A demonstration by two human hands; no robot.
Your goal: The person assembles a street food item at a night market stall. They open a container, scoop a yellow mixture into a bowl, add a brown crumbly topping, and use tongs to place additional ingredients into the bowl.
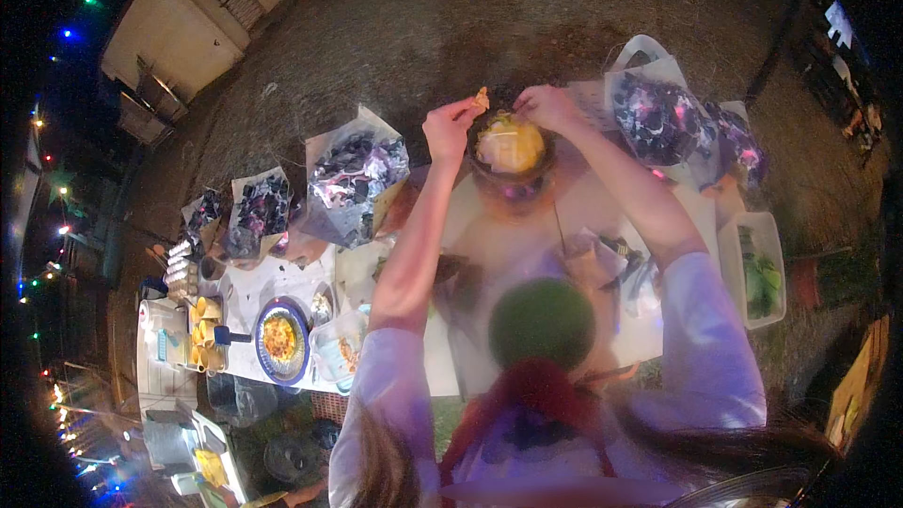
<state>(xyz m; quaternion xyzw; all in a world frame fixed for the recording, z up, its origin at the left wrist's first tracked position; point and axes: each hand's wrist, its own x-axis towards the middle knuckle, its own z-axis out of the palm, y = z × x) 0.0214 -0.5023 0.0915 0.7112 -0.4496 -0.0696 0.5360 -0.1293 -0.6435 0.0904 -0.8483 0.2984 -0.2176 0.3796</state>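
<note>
1. Slipping looks like the likeliest fault: the small orange piece [483, 97], at the upper middle of the frame, is held only by the fingertips of the left hand [451, 125], so a loose pinch could drop it onto the ground or the coals.
2. Burns are a second risk, in my judgement. Both hands are close to the dark round pot [484, 172], just above the frame's centre, and a pinkish glow shows low on it; a low wrist or a careless fingertip could meet hot clay or metal, if that is what it is.
3. The yellow round food [511, 146] sits in that pot, and a knock to the rim might tilt it.
4. The left forearm rises from the lower middle, nearly straight up the frame, with the wrist bent toward the right and the thumb and fingers closed on the orange piece.
5. The right forearm slants up and leftward from the lower right; the right hand [553, 109] bends downward at the pot's upper-right edge, fingers bunched. Whether they grip anything, I cannot tell.
6. A coal-filled tray [357, 174] stands left of centre, another [658, 118] at upper right.
</note>
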